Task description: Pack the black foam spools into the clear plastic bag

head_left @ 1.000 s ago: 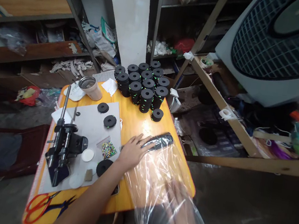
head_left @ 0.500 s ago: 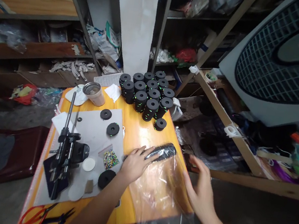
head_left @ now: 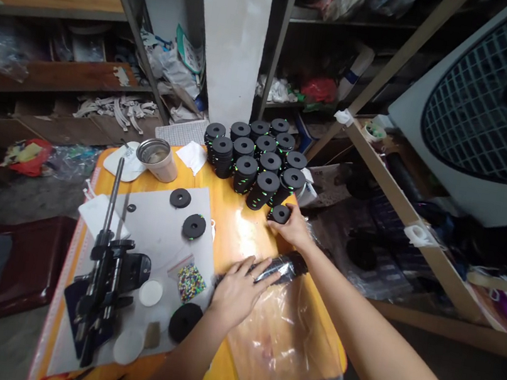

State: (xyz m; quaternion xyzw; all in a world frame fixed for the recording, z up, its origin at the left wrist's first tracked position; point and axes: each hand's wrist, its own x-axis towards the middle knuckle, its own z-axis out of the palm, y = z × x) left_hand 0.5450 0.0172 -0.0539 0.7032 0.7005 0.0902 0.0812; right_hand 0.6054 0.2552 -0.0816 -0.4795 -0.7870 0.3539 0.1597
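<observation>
At the short disc stack (head_left: 279, 213), the right hand (head_left: 293, 226), newly arrived from the bag (head_left: 288, 341).

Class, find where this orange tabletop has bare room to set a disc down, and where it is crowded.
Bare: the orange table strip between the grey mat and the clear plastic bag. Crowded: the stacked black discs at the back, and the mat's near end by the black hand press.

A metal cup (head_left: 157, 159) stands at the far left of the orange table (head_left: 232, 231). A black press tool (head_left: 109, 270) sits on a grey mat (head_left: 152, 232), beside a bead bag (head_left: 191, 282).
</observation>
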